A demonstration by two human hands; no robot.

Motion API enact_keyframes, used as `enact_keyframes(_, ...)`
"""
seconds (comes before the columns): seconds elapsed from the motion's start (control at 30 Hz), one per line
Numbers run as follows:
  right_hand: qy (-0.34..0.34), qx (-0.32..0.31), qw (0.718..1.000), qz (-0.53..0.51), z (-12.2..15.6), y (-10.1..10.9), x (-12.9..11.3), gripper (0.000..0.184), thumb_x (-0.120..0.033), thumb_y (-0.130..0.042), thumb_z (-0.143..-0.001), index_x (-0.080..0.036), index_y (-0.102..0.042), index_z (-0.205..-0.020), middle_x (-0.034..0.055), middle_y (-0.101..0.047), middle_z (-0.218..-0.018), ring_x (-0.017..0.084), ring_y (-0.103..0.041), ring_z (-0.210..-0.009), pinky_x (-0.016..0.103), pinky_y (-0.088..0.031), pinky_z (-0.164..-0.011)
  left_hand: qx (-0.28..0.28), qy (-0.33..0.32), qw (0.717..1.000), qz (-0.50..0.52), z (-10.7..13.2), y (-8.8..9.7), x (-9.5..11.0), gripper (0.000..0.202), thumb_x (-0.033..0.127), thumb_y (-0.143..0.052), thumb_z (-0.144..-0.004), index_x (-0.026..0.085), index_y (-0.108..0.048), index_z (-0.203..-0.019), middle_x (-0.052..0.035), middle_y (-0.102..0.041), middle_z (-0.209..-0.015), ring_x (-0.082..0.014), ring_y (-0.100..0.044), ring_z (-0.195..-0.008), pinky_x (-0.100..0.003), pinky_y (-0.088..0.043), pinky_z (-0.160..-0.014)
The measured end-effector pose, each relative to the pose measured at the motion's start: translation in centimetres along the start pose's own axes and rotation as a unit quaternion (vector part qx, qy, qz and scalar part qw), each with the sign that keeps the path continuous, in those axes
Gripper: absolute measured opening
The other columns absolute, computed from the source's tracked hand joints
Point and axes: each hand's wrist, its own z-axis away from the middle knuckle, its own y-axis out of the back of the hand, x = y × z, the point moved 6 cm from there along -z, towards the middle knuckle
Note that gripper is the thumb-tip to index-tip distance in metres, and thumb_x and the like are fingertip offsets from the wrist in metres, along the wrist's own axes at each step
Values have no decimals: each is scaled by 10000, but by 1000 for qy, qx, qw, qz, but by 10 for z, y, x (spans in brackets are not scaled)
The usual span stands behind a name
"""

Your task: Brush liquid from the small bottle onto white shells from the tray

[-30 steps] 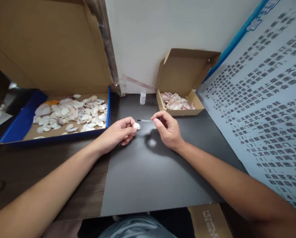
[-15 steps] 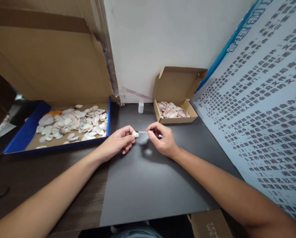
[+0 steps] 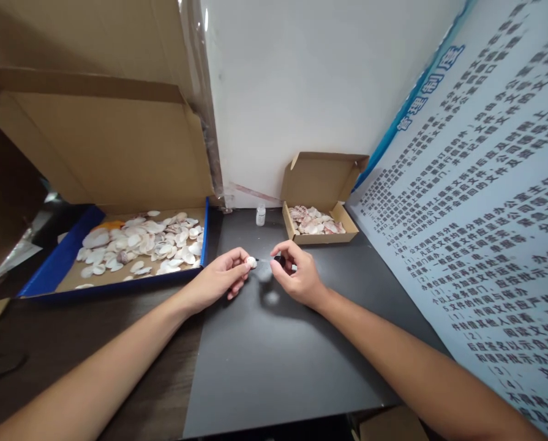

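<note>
My left hand (image 3: 225,275) pinches a small whitish shell (image 3: 251,263) between thumb and fingertips, above the dark grey mat (image 3: 255,367). My right hand (image 3: 301,274) grips the black cap (image 3: 280,260) of a cap brush. From the cap a thin pale stem (image 3: 263,261) points left, and its dark tip is at the shell's right edge. Whether the tip touches the shell is too small to tell. Beyond both hands stands a small clear bottle (image 3: 260,215) with a white label, upright and without a cap.
On the left, an open blue-edged cardboard box (image 3: 204,236) holds many pale shells (image 3: 140,242). At the back right, a smaller open cardboard box (image 3: 322,239) contains pinkish and white shells (image 3: 315,220). A white wall (image 3: 301,79) and a printed poster (image 3: 485,245) border the mat.
The whole view has shifted, so things sit slightly lower in the picture. The brush tip has moved from the shell's upper edge to its right side, and the black cap shows more.
</note>
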Motion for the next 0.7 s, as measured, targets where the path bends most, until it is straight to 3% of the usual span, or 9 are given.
enact_keyframes(0.1, 1, 17, 1000, -2, 0, 2, 1, 58, -237, -555, -836, -194, -539, -871, -72, -343, -587, 88, -353, -483, 214, -303, -472, 5, 5, 1000, 20, 0, 1, -1, 354, 479, -625, -795, 193, -419, -823, 93, -430, -596, -11, -365, -422, -127, -341, -384)
enact_keyframes(0.23, 2, -12, 1000, -3, 0, -2, 1, 80, -242, -569, -831, -193, -534, -884, -81, -328, -572, 81, -338, -464, 209, -290, -462, 1, 5, 999, 34, 0, 2, -3, 359, 475, -641, -785, 191, -424, -825, 94, -444, -587, -14, -382, -421, -130, -342, -383)
enact_keyframes(0.43, 9, -9, 1000, -7, 0, -1, 0, 68, -238, -551, -842, -192, -535, -890, -75, -349, -579, 82, -366, -477, 206, -309, -477, 0, 6, 998, 57, 0, 4, -4, 346, 439, -652, -783, 186, -418, -806, 89, -456, -590, -13, -387, -422, -135, -343, -390)
enact_keyframes(0.57, 1, -9, 1000, 9, 0, 0, 2, 59, -236, -566, -837, -192, -533, -858, -83, -293, -571, 75, -310, -456, 208, -267, -453, 3, 8, 998, 67, 0, 4, -5, 344, 429, -656, -780, 188, -411, -801, 90, -447, -576, -15, -377, -421, -137, -336, -393)
enact_keyframes(0.7, 16, -22, 1000, -6, 0, -2, 0, 74, -247, -556, -851, -189, -538, -894, -78, -344, -577, 79, -358, -471, 208, -305, -478, 2, 6, 997, 73, 0, 4, -4, 343, 428, -654, -783, 188, -409, -798, 92, -440, -566, -18, -377, -423, -137, -336, -395)
